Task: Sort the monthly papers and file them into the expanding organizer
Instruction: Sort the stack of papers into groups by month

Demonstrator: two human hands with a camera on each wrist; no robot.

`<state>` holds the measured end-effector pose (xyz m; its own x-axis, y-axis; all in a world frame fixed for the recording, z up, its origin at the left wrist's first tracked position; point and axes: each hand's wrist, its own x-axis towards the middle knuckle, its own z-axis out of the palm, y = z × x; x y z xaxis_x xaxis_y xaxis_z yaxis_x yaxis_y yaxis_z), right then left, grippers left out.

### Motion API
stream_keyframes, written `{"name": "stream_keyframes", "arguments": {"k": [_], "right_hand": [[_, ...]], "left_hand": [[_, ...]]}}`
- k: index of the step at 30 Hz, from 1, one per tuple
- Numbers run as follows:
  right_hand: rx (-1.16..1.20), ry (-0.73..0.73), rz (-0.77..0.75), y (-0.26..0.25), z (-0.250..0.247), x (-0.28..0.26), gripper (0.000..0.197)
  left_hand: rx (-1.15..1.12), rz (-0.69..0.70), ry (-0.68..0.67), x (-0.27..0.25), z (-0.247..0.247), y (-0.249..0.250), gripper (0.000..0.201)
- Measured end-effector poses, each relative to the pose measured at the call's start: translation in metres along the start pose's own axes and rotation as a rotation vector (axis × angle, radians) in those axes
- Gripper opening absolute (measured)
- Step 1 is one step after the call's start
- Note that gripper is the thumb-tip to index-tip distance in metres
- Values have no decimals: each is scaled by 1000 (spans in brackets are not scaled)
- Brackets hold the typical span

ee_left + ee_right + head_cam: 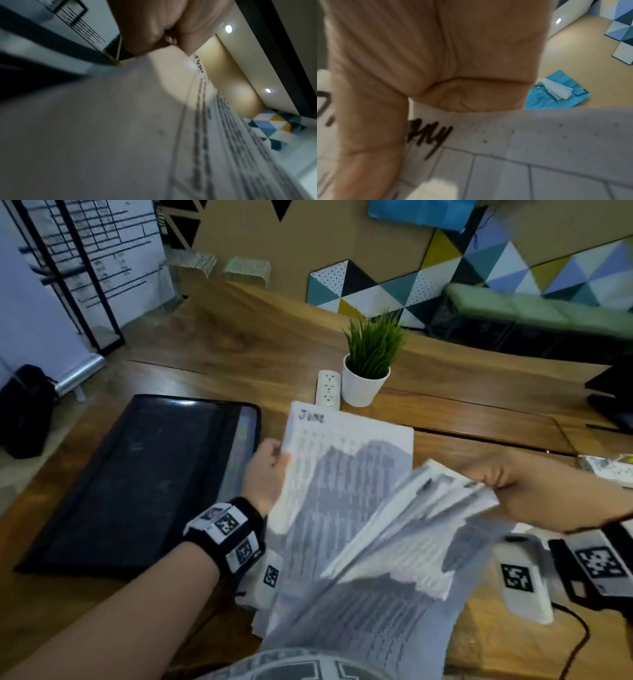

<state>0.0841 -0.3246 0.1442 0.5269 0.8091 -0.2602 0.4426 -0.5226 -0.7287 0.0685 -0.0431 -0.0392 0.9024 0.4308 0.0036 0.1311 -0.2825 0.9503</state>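
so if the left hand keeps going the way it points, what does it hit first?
Likely the power strip, with the potted plant just beyond; the left hand points up-table gripping the June sheet. Depth unclear.

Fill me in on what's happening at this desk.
A person is sorting papers over a wooden desk. The left hand holds a sheet headed June by its left edge. The right hand pinches a fanned bundle of other sheets; the top one's heading is partly covered and ends in "ary". The black organizer lies on the desk to the left, and nothing is visibly being filed into it yet.
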Motion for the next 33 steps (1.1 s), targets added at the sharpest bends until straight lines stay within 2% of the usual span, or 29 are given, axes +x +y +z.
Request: {"name": "stream_keyframes", "arguments": {"k": [2,5,7,10,12,15,18,19,22,24,26,28,31,33], "right_hand": [[-36,12,53,7,3,18,8],[-14,57,213,36,19,50,28],[-51,40,287,54,37,69,27],[-88,126,319,79,61,89,19],[-101,217,340,87,73,95,21],[-87,299,325,90,87,95,47],[-100,384,230,91,97,88,56],[-108,414,175,93,101,85,59],[-121,497,14,104,110,76,71],[-145,540,-33,108,115,70,82],[-144,565,-16,108,116,64,88],[-131,593,-4,109,117,61,81],[-121,633,-9,115,118,62,66],[-146,669,-5,116,117,63,54]], "left_hand": [[-48,-23,-117,-15,12,-6,27],[-50,7,-327,-33,19,-15,52],[-79,2,-418,-40,21,-20,45],[-271,-224,-495,-45,18,-19,25],[-331,-324,-553,-47,15,-20,25],[-268,-237,-535,-47,13,-27,33],[-211,-168,-445,-47,18,-32,32],[-211,-145,-418,-46,20,-36,38],[-219,-106,-400,-43,22,-43,73],[-213,-111,-393,-41,24,-46,78],[-231,-113,-383,-42,25,-48,82],[-275,-105,-387,-43,26,-49,85],[-284,-103,-397,-43,28,-49,76],[-281,-97,-393,-42,28,-52,81]]}}
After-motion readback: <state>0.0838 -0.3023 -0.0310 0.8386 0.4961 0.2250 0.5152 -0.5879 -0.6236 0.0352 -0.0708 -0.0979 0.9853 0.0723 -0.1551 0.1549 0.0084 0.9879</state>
